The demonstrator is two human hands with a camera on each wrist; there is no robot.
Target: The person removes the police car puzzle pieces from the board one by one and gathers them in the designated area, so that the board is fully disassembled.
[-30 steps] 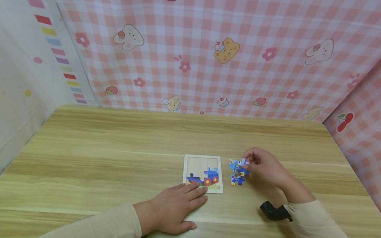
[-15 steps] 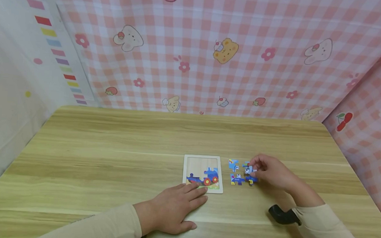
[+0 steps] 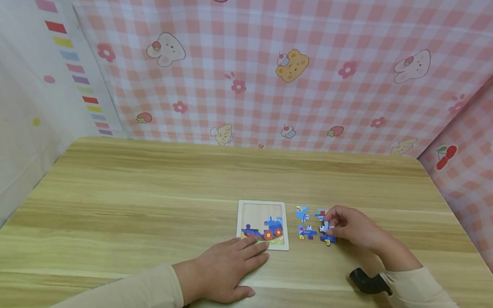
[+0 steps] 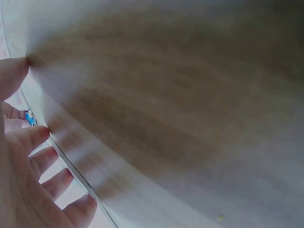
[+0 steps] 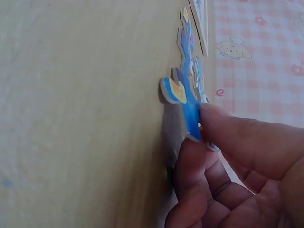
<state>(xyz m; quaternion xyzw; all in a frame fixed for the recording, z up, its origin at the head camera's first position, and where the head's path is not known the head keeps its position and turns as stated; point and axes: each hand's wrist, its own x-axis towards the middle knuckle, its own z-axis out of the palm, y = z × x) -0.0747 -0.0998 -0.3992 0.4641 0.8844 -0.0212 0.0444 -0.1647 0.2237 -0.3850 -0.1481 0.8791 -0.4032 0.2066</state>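
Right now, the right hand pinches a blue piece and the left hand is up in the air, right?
Not quite: the left hand is down, fingers on the board, as the head view shows. The right hand does pinch a blue piece.

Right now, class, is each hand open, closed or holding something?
Left hand: open, fingers resting on the puzzle tray.
Right hand: holding a blue puzzle piece, pinched with the thumb.
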